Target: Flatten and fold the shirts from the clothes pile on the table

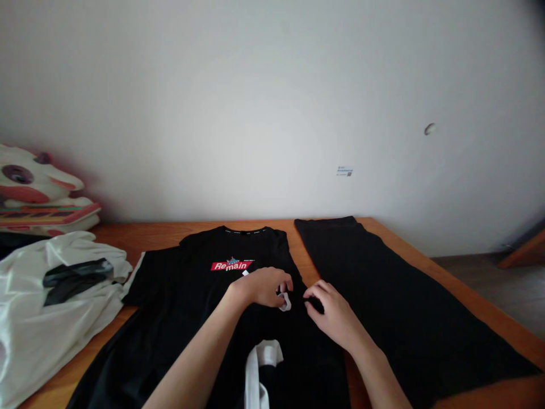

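Curled over a white looped strip of cloth (pixel 286 304), my left hand (pixel 267 287) was above the black cloth T-shirt (pixel 255 326) with the red "Remain" print; whether those fingers pinched the strip, I couldn't tell. My right hand (pixel 330 312) was bent at the shirt's right edge, and black on black hid whether its thumb and forefinger held any fabric. The shirt lay face up on the orange-brown wooden table (pixel 136 232). Judging by its outline, the right side was already turned inward, while the white-edged left sleeve (pixel 155 278) lay spread out, not folded in. Right of the shirt, a long black cloth garment (pixel 374 284) already lay flat; left of it, a white cloth garment with a dark print (pixel 85 318) was crumpled, seemingly not yet straightened.
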Demonstrator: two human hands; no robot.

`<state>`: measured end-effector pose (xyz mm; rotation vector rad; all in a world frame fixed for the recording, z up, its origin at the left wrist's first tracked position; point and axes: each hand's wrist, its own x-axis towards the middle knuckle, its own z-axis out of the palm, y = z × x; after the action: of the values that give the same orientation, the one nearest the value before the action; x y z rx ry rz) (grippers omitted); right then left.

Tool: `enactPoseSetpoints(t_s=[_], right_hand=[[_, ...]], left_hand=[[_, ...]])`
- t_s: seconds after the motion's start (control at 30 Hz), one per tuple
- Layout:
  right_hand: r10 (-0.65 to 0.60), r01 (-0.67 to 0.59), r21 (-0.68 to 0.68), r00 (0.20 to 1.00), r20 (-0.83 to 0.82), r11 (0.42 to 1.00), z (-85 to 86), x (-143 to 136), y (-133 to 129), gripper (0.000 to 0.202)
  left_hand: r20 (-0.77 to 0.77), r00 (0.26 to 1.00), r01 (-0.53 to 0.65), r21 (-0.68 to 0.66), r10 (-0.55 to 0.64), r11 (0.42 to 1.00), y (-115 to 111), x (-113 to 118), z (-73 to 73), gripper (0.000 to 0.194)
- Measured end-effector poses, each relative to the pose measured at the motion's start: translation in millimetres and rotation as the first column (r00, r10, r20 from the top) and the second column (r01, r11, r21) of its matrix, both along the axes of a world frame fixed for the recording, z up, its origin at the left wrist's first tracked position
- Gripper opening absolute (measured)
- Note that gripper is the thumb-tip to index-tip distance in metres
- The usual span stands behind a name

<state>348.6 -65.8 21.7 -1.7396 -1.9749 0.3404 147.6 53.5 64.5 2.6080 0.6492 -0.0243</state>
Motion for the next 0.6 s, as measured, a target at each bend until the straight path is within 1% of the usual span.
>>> enactPoseSetpoints(t_s=[0.1,0.2,0.27,0.33,0.4,0.5,0.6], right_hand=[[0.002,-0.002,0.0,1.0,-0.014,1.0,-2.6,1,1,0.013],[-0.002,0.002,0.005,1.0,-0.022,1.0,-4.5,2,1,0.013],[-0.003,0.003,0.007,1.0,-0.025,1.0,-5.3,2,1,0.013],[0.0,0.0,0.017,1.0,-0.026,1.0,-5.4,3,1,0.012],[-0.001,0.002,0.02,1.0,-0.016,1.0,-4.4,3,1,0.012],[-0.014,0.014,0.002,1.0,0.003,1.0,-1.2,2,0,0.01],[-0.029,0.03,-0.011,0.999,0.021,0.999,1.8,0,-1,0.011]], left_hand=[[0.007,1.0,-0.01,0.015,0.01,1.0,1,4,-2.1,0.025],[0.008,0.999,-0.032,0.01,0.032,0.999,2,5,-2.5,0.021],[0.01,1.0,-0.011,0.048,0.011,0.999,2,5,-1.2,0.018],[0.028,0.999,0.013,0.102,-0.016,0.995,0,6,0.7,0.019],[0.057,0.998,0.007,0.126,-0.014,0.992,-1,6,2.1,0.018],[0.097,0.995,-0.017,0.077,0.009,0.997,-1,2,2.7,0.013],[0.12,0.992,-0.02,-0.033,0.024,0.999,2,-5,2.3,0.018]])
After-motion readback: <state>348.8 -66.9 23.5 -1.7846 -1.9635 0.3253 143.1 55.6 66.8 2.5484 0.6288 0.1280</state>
